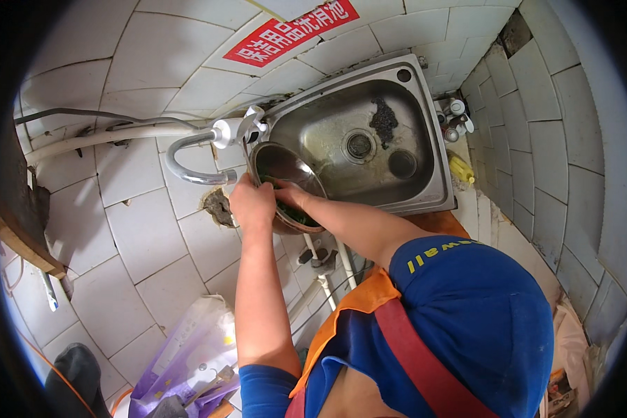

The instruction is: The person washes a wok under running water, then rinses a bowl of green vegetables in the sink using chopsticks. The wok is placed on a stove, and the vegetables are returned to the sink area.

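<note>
A round metal bowl point(305, 175) with a brownish rim is tilted at the left edge of the stainless steel sink point(339, 138). Green leafy matter point(295, 213) lies inside it. My left hand point(253, 202) grips the bowl's near-left rim, thumb towards the inside. Reaching over the opposite rim, my right hand point(291, 194) is down in the bowl at the greens; its fingers are mostly hidden. The curved chrome spout point(198, 178) of a white-bodied faucet point(232, 130) points away from the basin, just left of my left hand.
Dark residue point(384, 123) lies near the sink drain point(359, 145). A yellow bottle point(461, 168) and several small containers point(455, 117) stand right of the sink. White pipes point(347, 261) run below. A purple plastic bag point(188, 355) lies lower left, near a wooden edge point(28, 243).
</note>
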A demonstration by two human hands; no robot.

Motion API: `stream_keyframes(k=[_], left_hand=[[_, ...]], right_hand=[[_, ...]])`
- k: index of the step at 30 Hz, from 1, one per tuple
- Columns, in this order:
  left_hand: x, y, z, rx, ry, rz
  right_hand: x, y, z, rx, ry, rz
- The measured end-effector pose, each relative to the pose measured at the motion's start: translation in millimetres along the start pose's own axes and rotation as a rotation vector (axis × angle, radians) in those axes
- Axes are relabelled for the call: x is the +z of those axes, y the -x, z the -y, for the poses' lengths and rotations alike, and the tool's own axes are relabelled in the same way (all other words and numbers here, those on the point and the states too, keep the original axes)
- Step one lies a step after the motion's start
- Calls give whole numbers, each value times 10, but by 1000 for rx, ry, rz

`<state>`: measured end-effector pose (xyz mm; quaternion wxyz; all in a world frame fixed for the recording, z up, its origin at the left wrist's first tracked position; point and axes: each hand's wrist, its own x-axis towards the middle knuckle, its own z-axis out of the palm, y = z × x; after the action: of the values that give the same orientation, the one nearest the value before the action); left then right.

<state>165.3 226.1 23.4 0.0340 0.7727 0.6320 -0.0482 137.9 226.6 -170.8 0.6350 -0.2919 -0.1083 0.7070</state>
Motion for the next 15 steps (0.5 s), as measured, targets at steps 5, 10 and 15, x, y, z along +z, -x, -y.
stream_keyframes(k=[5,10,15], left_hand=[[375,0,550,-209,525,129],[1353,124,991,-469,1219,275],[2054,25,907,-589,1068,348]], right_hand=[[-359,110,330,58,1034,-256],[-994,-32,800,134,1224,-282],[-1410,-253,1116,251,1854,-268]])
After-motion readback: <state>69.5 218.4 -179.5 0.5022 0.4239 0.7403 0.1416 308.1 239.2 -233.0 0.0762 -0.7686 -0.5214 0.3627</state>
